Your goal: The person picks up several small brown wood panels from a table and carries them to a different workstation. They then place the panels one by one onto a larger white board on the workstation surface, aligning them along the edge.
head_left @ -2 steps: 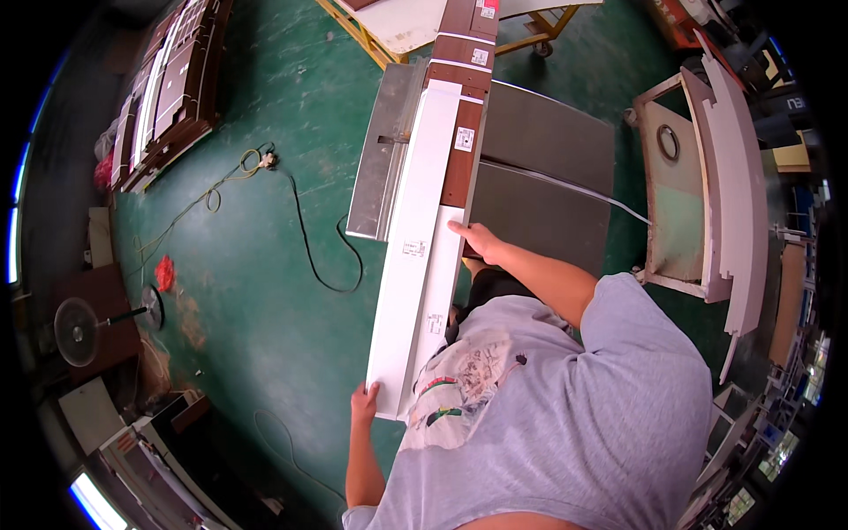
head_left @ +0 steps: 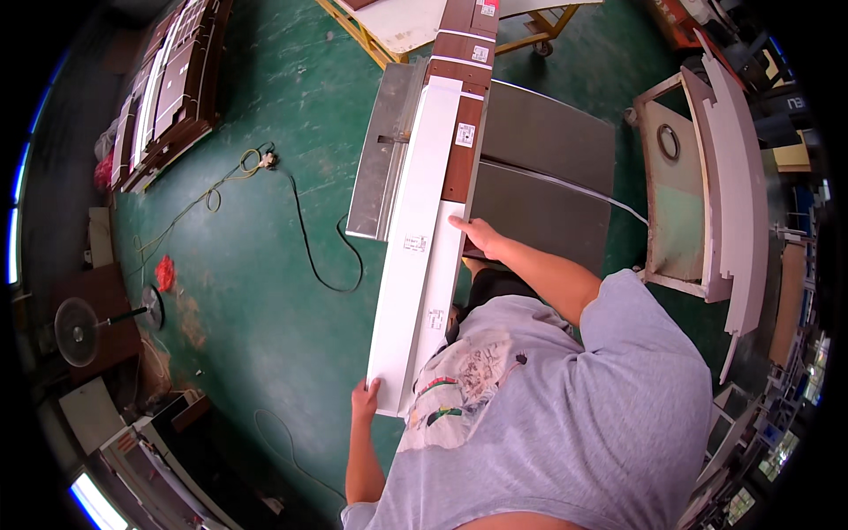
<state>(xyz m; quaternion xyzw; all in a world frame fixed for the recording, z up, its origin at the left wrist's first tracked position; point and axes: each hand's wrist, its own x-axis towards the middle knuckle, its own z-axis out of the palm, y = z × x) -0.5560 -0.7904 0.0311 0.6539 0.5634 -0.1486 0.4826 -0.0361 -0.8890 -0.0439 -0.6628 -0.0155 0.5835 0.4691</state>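
A long white board point(head_left: 415, 194) with a printed label runs away from me. Along its right side lies a shorter white board point(head_left: 436, 287), also labelled. My left hand point(head_left: 364, 399) is closed on the near left corner of the long white board, thumb on top and the other fingers hidden. On the right edge of the shorter white board, by its far end, my right hand point(head_left: 475, 233) is closed, thumb on top. Beyond that end lies a brown board point(head_left: 464, 163) with a label. Farther off, white straps cross a brown bundle point(head_left: 462, 49).
Grey panels point(head_left: 548, 150) lie right of the boards, and a metal-coloured piece point(head_left: 378, 168) lies left. A framed panel point(head_left: 676, 177) stands at the right. Strapped brown boards point(head_left: 168, 88) sit far left. A black cable point(head_left: 305, 234) and a fan point(head_left: 77, 331) are on the left.
Both white boards have shifted very slightly away from me, with my hands still on them. The left and right hands have moved only a little.
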